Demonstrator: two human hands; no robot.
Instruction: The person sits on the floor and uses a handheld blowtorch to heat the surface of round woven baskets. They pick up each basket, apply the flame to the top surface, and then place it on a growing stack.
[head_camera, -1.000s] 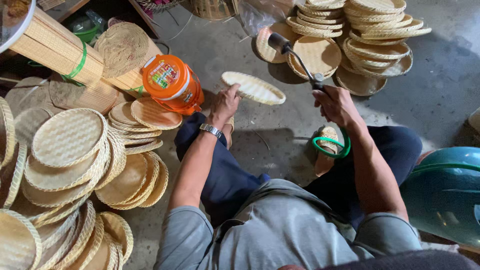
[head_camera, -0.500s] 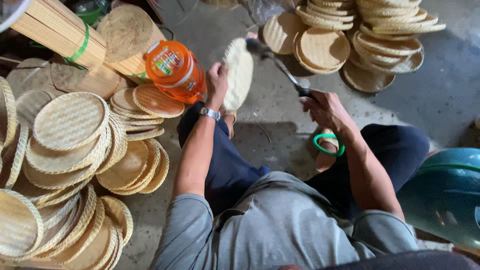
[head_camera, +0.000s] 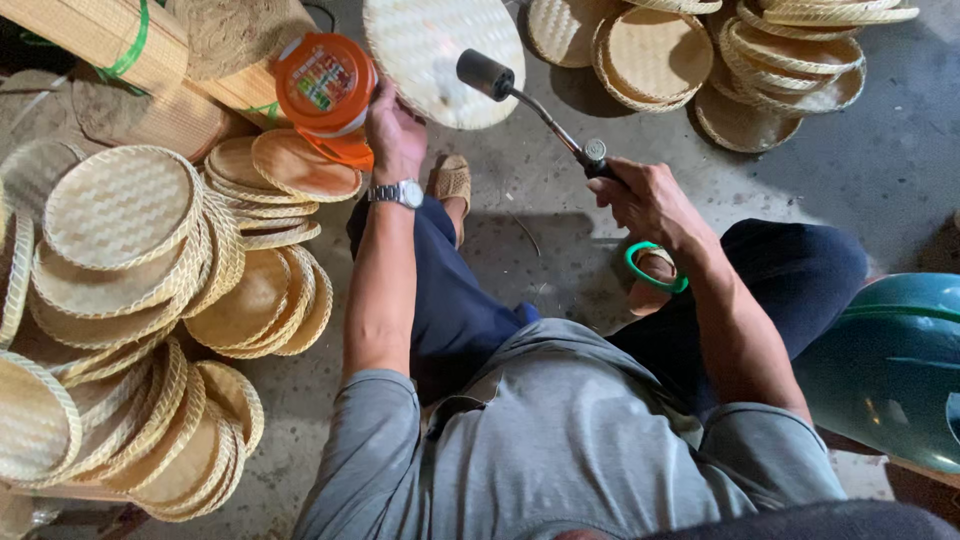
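My left hand (head_camera: 395, 128), with a wristwatch, grips the rim of a round woven bamboo tray (head_camera: 445, 55) and holds it up with its flat underside facing me. In my right hand (head_camera: 645, 200) is a metal blow torch (head_camera: 530, 100); its dark nozzle points at the tray's right part, close to the weave. No flame shows. An orange gas canister (head_camera: 322, 88) stands just left of my left hand.
Stacks of woven trays (head_camera: 150, 290) fill the floor at left, and more woven trays (head_camera: 720, 55) lie at the top right. Bundled bamboo strips (head_camera: 90, 35) lie at top left. A green plastic stool (head_camera: 890, 350) stands at right. My feet wear sandals (head_camera: 655, 275).
My left hand turned the tray from flat, through edge-on, to face me. My right hand brought the torch nozzle in front of the tray.
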